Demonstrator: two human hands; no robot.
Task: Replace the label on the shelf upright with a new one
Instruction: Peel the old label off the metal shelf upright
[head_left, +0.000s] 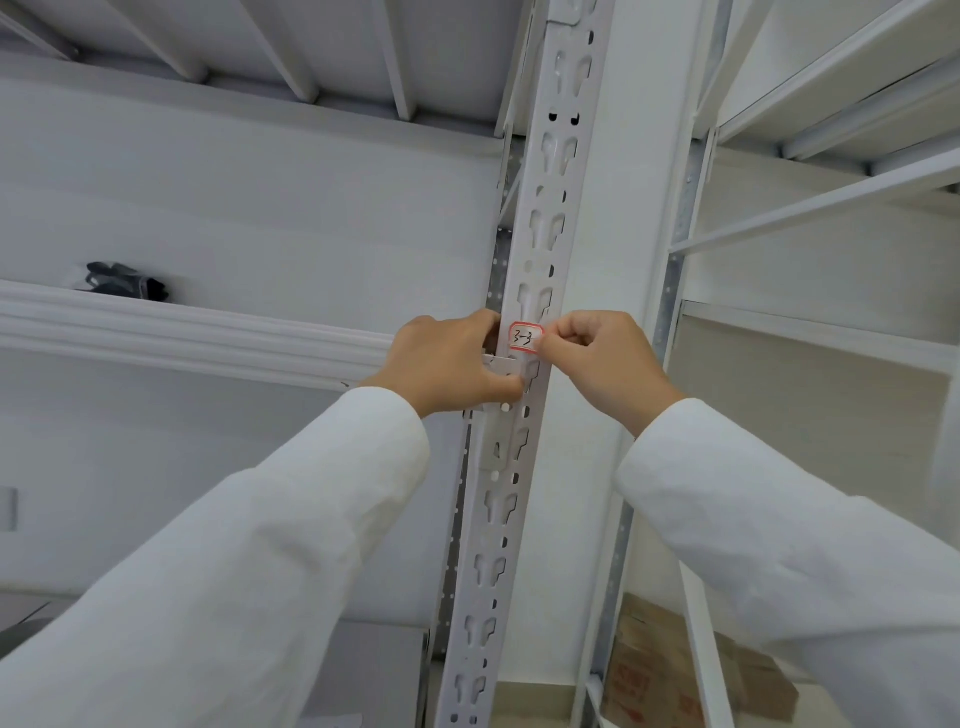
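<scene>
A white perforated shelf upright (545, 218) runs from top to bottom through the middle of the view. On it, at hand height, sits a small white label (523, 338) with a red border and "3-3" handwritten on it. My right hand (602, 364) pinches the label's right edge with thumb and forefinger. My left hand (447, 364) grips the upright from the left, fingers curled round its edge at the beam bracket just below the label. White sleeves cover both forearms.
A white shelf beam (197, 338) runs off to the left at hand height, with a dark bundle (130, 283) lying on the shelf behind it. A cardboard box (691, 670) stands low on the right. More white shelving (831, 218) fills the right side.
</scene>
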